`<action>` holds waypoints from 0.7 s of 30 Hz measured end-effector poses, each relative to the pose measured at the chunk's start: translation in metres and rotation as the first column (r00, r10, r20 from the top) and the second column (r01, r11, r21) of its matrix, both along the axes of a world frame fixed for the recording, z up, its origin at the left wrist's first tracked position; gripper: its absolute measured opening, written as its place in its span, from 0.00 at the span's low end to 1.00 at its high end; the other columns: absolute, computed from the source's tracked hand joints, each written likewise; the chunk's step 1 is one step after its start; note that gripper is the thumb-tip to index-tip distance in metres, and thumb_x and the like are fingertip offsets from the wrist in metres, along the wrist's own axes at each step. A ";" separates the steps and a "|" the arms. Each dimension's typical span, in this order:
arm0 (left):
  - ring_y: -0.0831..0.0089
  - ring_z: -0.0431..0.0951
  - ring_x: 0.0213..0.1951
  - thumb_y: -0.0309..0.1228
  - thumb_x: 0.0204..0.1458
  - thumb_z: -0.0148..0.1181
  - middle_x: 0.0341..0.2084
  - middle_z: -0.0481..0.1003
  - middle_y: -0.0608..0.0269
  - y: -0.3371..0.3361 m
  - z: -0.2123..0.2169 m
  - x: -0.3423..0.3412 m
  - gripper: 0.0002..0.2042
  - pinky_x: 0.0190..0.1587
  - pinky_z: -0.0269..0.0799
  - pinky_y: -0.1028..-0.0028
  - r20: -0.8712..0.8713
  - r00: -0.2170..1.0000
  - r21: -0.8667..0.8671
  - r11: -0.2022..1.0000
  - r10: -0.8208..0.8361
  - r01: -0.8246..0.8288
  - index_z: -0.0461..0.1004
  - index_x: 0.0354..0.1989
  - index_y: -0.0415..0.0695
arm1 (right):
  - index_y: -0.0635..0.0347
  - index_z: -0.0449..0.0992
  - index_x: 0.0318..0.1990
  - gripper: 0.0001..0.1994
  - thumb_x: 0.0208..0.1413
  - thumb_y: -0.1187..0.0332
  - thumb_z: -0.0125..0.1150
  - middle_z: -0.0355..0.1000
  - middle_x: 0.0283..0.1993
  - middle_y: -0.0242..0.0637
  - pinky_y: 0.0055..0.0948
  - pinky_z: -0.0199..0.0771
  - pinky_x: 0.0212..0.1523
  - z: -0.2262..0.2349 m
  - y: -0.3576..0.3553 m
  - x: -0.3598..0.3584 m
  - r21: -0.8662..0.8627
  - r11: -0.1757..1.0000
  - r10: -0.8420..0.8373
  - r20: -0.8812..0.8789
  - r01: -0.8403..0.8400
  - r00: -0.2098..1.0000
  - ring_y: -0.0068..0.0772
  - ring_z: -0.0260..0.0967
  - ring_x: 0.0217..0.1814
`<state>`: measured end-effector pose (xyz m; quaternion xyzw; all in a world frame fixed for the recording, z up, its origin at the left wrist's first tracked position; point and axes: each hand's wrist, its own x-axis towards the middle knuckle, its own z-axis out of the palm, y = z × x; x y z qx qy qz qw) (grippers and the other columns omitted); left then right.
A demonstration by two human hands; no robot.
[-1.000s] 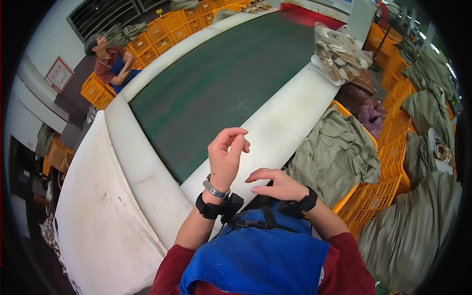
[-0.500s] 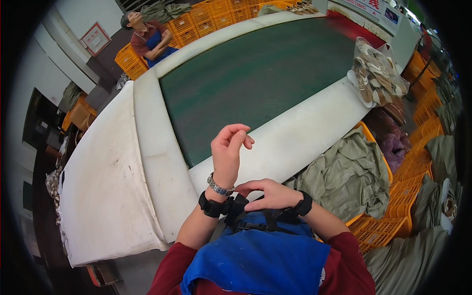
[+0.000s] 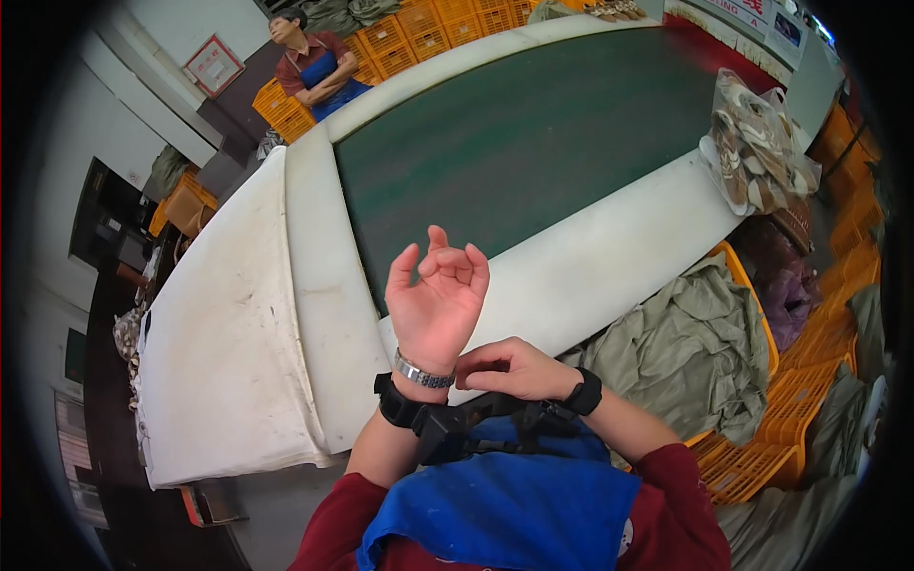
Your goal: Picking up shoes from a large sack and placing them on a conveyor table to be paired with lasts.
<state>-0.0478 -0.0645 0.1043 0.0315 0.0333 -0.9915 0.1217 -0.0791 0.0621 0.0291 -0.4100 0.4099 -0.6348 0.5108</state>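
Both hands at chest, right hand (image 3: 509, 368) touching metal wristband (image 3: 424, 373)

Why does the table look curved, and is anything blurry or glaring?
Head view: the fisheye lens bends the table's white edge, and black corners ring the picture; light is even, with no harsh glare; the left hand and right hand look sharp.
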 end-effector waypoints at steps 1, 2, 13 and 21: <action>0.81 0.67 0.24 0.28 0.51 0.45 0.14 0.63 0.74 0.002 0.005 0.002 0.10 0.52 0.61 0.70 -0.052 0.999 0.019 1.000 -0.015 0.016 0.67 0.39 0.38 | 0.66 0.71 0.45 0.15 0.50 0.70 0.56 0.72 0.39 0.37 0.26 0.65 0.49 0.002 -0.002 0.003 0.000 0.999 -0.033 -0.019 0.033 0.999 0.25 0.68 0.42; 0.81 0.67 0.24 0.28 0.51 0.45 0.14 0.63 0.74 0.003 0.008 0.004 0.10 0.52 0.61 0.70 -0.045 0.999 0.018 1.000 -0.019 0.020 0.67 0.39 0.38 | 0.66 0.71 0.45 0.15 0.50 0.70 0.56 0.72 0.39 0.37 0.26 0.65 0.49 0.007 -0.004 0.005 0.000 0.999 -0.037 -0.012 0.037 0.999 0.25 0.68 0.42; 0.79 0.68 0.26 0.31 0.52 0.44 0.14 0.63 0.74 -0.003 0.012 0.002 0.11 0.52 0.61 0.70 -0.107 0.967 0.028 0.972 -0.231 0.235 0.67 0.39 0.38 | 0.65 0.73 0.27 0.17 0.37 0.61 0.69 0.71 0.23 0.35 0.24 0.68 0.31 0.022 -0.025 0.037 -0.239 0.800 -0.598 -0.399 0.551 0.695 0.26 0.68 0.27; 0.78 0.68 0.26 0.32 0.51 0.47 0.14 0.62 0.73 0.021 0.011 -0.015 0.10 0.50 0.62 0.69 -0.129 0.858 0.062 0.859 -0.497 0.508 0.68 0.38 0.40 | 0.65 0.74 0.29 0.18 0.37 0.58 0.69 0.70 0.21 0.34 0.23 0.68 0.30 0.028 -0.002 0.046 -0.220 0.664 -0.728 -0.409 0.715 0.550 0.25 0.68 0.25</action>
